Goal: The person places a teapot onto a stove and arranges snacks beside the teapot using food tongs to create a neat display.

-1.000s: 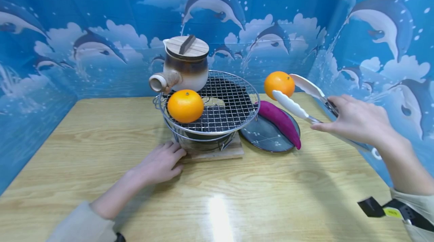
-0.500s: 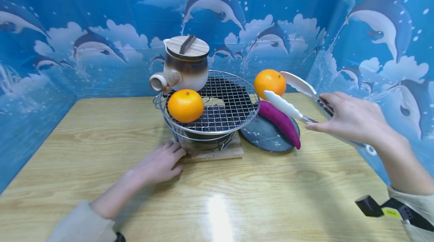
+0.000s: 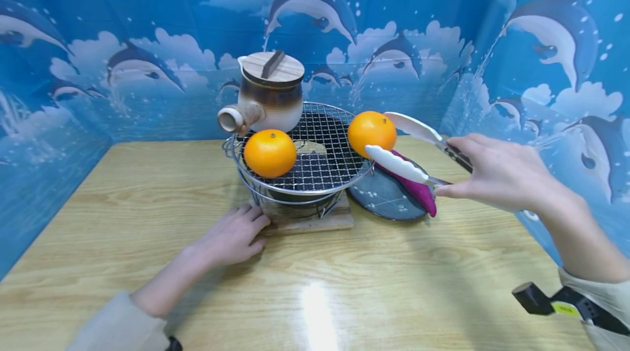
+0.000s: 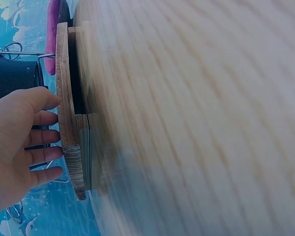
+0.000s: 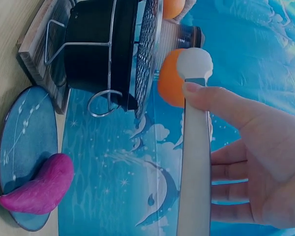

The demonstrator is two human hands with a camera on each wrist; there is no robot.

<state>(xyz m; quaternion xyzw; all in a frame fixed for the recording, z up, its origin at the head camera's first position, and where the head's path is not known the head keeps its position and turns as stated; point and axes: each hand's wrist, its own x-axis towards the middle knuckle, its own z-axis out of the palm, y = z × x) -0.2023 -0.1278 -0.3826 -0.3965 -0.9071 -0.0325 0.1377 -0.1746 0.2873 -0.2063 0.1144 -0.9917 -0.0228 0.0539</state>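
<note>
No legible text; yellow label [image 3: 567, 309] on wrist strap [image 3: 606, 319] blurred.

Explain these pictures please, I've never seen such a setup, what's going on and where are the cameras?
There is no machine, just a person working bare-handed. The wide picture comes from a camera on the head; the two close ones come from wrist cameras.

On the wooden table stand a round wire grill on a wooden board and, to its right, a blue plate with a purple sweet potato. The grill carries a lidded clay teapot and an orange.

The right hand holds white-tipped tongs, with a second orange between the tips. The left hand touches the wooden board.
</note>
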